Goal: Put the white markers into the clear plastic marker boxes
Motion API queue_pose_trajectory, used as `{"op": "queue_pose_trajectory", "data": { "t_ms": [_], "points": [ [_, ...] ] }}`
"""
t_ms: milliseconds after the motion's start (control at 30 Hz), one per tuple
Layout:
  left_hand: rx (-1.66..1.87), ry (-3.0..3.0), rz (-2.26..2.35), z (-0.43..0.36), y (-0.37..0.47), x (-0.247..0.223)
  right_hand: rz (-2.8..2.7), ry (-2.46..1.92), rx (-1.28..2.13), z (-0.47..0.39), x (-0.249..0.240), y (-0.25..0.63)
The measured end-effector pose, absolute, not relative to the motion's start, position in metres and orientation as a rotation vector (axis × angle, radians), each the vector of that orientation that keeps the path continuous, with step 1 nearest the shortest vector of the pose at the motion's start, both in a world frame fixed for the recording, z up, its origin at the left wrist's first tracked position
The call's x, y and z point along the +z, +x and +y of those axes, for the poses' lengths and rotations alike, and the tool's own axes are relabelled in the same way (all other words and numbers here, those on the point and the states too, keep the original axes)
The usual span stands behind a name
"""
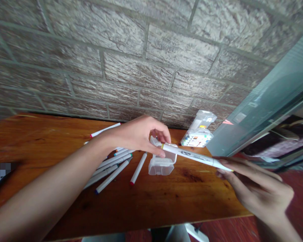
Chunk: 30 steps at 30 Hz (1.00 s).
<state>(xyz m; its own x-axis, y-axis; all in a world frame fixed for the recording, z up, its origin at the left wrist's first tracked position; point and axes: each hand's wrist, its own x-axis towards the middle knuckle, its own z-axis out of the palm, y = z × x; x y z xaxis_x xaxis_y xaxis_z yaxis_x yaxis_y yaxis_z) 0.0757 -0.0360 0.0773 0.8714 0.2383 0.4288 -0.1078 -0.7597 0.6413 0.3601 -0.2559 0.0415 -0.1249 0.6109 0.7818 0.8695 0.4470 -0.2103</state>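
A white marker with yellow ends [192, 157] is held in the air by my right hand [257, 185], whose fingers pinch its right end. My left hand [146, 134] is at the marker's other end, thumb and fingers apart, with nothing gripped between them. Below and behind my left hand stands a small clear plastic case [161, 166] with its lid up. One white marker with a red end [138, 169] lies just left of the case. Several more white markers [112, 176] lie in a loose group, partly hidden by my left forearm.
A second clear case [197, 137], filled with markers, stands open at the back right of the wooden table [166, 205]. A brick wall [121, 67] rises behind. A glass panel [262, 90] borders the right side.
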Motion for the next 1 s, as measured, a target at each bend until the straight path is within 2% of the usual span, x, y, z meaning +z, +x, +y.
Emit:
{"op": "queue_pose_trajectory", "data": {
  "t_ms": [300, 467, 1000],
  "points": [
    [0.760, 2.361, 0.269, -0.015, 0.080, 0.065, -1.884, -1.338, -0.327, -0.262, 0.034, 0.365],
    [0.662, 2.377, 0.264, -0.013, 0.083, 0.059, -1.928, -1.358, -0.338, -0.261, 0.033, 0.359],
    [0.539, 2.452, 0.146, -0.008, 0.080, 0.055, -1.988, -1.339, -0.261, -0.228, 0.039, 0.279]
  ]
}}
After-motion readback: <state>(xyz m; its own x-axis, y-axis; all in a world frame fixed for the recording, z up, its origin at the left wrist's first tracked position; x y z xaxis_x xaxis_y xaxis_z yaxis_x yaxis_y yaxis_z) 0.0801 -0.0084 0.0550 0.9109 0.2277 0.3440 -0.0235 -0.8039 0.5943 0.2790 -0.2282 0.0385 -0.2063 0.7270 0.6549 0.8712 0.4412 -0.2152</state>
